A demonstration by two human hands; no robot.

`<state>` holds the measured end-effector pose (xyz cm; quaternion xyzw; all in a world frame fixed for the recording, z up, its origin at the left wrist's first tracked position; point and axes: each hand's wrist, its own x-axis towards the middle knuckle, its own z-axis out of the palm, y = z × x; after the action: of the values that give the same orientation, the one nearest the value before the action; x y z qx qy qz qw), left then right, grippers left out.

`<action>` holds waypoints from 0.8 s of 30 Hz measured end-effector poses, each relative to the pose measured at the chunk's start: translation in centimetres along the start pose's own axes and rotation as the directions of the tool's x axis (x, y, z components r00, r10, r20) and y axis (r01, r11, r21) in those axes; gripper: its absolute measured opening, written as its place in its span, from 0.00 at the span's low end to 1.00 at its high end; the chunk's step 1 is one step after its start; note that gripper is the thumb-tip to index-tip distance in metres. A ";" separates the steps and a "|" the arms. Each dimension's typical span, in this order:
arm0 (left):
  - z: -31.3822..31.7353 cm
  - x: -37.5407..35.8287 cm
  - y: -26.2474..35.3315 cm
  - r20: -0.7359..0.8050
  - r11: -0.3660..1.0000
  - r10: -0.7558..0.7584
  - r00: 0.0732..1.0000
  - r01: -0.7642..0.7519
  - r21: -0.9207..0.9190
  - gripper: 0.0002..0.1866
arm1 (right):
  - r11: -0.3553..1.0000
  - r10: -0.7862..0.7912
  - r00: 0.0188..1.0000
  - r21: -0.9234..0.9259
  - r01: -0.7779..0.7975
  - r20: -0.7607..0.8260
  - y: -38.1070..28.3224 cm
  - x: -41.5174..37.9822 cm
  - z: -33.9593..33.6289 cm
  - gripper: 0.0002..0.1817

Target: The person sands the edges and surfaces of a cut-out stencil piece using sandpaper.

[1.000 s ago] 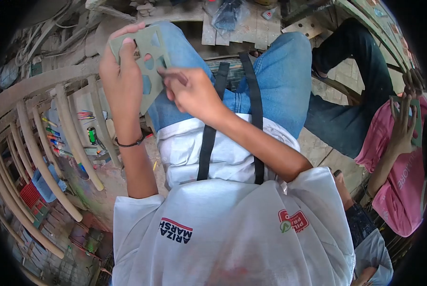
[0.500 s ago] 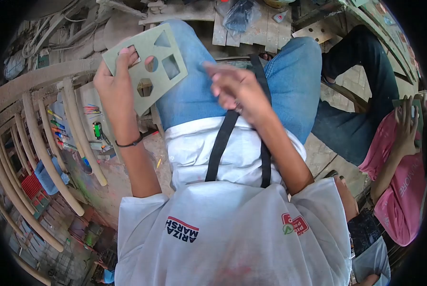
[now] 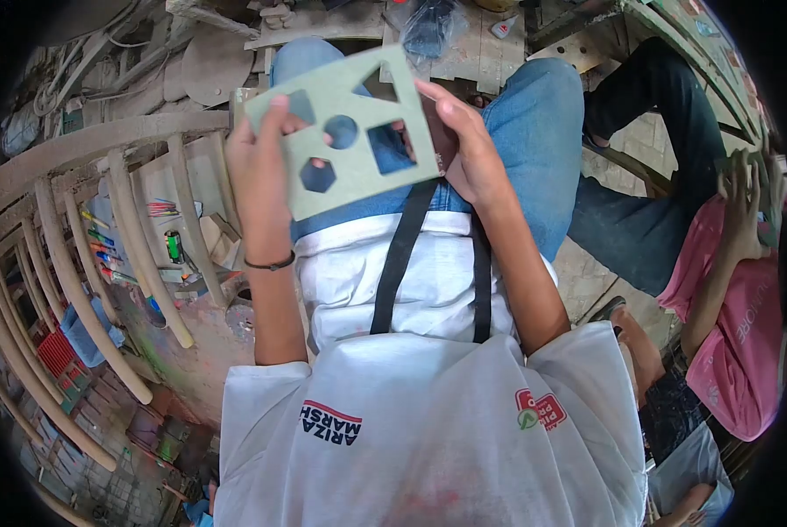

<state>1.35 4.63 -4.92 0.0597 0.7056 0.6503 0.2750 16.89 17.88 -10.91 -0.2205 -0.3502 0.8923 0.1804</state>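
Note:
A pale green board point(image 3: 355, 175) with several cut-out shapes, among them a circle, a hexagon and a triangle, is held above my lap. My left hand point(image 3: 266, 167) grips its left edge, thumb on top and fingers underneath, partly seen through the holes. Against the board's right edge rests my right hand point(image 3: 471, 145), its fingers partly hidden behind the board. The board is slightly blurred. Below it are my blue jeans point(image 3: 534, 132) and a black strap point(image 3: 404, 255).
A wooden slatted railing point(image 3: 121, 228) curves along the left, with pens and a green item point(image 3: 174, 247) behind it. A co-worker in a pink shirt point(image 3: 736, 325) sits at the right, hands on another board. A plastic bag point(image 3: 435, 33) lies at the top.
The board has moved right and turned flatter in my left hand. My right hand, apart from the board before, has come up to its right edge.

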 end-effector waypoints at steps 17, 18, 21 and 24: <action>0.0 -0.8 -1.7 0.331 0.998 -0.022 0.944 0.040 -0.050 0.16 | 0.997 -0.082 0.991 0.003 0.083 -0.102 -1.2 -0.3 0.2 0.13; 0.0 -0.8 -1.6 0.311 0.999 -0.017 0.950 0.025 -0.020 0.15 | 0.997 -0.081 0.995 0.003 0.081 -0.063 -1.2 -0.3 0.3 0.13; 0.2 -1.1 -0.6 0.223 0.999 0.026 0.975 -0.035 0.038 0.14 | 0.997 -0.080 0.996 0.020 0.080 -0.025 -1.1 -0.5 1.5 0.13; 0.4 -1.1 -0.5 0.109 0.999 0.037 0.993 -0.038 0.006 0.16 | 0.998 -0.065 0.998 0.012 0.065 -0.010 -0.8 -0.6 1.9 0.14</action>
<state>2.60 4.45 -5.04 0.1096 0.6910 0.6483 0.3005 16.56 17.13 -8.91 -0.2119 -0.3510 0.8870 0.2124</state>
